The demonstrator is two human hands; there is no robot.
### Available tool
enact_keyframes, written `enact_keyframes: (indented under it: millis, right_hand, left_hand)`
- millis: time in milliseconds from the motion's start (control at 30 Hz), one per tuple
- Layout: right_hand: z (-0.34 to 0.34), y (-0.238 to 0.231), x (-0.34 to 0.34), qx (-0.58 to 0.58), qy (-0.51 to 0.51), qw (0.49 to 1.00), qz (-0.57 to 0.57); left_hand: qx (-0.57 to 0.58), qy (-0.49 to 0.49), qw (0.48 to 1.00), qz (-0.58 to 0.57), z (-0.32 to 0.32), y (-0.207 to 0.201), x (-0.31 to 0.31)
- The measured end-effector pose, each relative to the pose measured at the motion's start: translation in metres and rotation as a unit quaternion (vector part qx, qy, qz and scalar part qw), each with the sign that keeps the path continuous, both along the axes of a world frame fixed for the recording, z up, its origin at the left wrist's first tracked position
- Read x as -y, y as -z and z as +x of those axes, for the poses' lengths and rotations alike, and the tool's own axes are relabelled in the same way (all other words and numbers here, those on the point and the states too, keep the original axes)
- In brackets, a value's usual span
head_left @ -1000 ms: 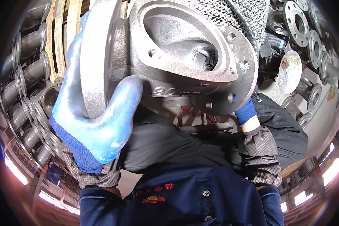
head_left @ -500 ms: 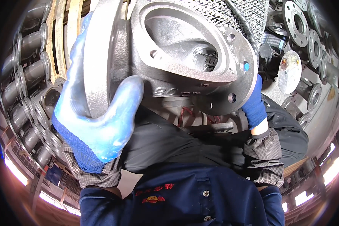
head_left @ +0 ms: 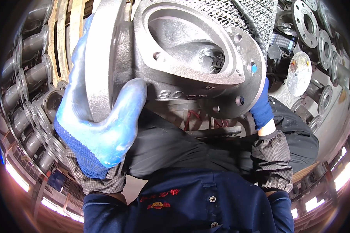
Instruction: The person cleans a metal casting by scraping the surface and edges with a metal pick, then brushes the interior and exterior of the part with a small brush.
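Observation:
A grey cast-metal flanged valve body (head_left: 190,79) lies across the upper middle, its large oval opening facing up toward me. My left hand (head_left: 105,128), in a blue coated glove, is closed round the thick left flange, the thumb on its inner side against the body. My right hand (head_left: 263,106), also gloved in blue, is at the far right flange; its fingers are hidden behind the flange, which it appears to grip. Bolt holes pierce that right flange, and blue shows through one. Threaded holes sit in the rim of the oval opening.
Rows of grey flanged pipe castings (head_left: 35,77) are stacked at the left beside wooden slats (head_left: 74,27). A metal mesh (head_left: 256,9) and a black hose (head_left: 249,22) lie behind. At the right are a round, stained plate (head_left: 299,73) and more flanges (head_left: 305,23).
The valve body and my left hand have shifted very slightly to the left. Both hands keep their places on the flanges.

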State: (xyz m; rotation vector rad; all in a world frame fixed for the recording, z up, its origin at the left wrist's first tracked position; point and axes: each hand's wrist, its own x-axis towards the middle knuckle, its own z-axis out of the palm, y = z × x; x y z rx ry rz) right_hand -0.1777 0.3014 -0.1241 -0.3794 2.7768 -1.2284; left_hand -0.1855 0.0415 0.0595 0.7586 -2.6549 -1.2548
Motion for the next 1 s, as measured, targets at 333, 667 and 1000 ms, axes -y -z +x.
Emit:
enact_keyframes:
  millis: [333,667,1000]
  right_hand:
    - [0.009,0.006,0.001,0.065,0.058,0.996,-0.033]
    - [0.004,0.011,0.019,-0.011,-0.107,0.994,-0.015]
    - [0.009,0.029,0.024,-0.016,-0.176,0.981,0.081]
  left_hand:
    - [-0.004,0.030,0.999,0.026,-0.002,0.003,0.005]
    - [-0.002,0.052,0.998,0.040,-0.009,0.008,0.018]
    - [0.002,0.062,0.997,0.047,-0.010,0.013,0.021]
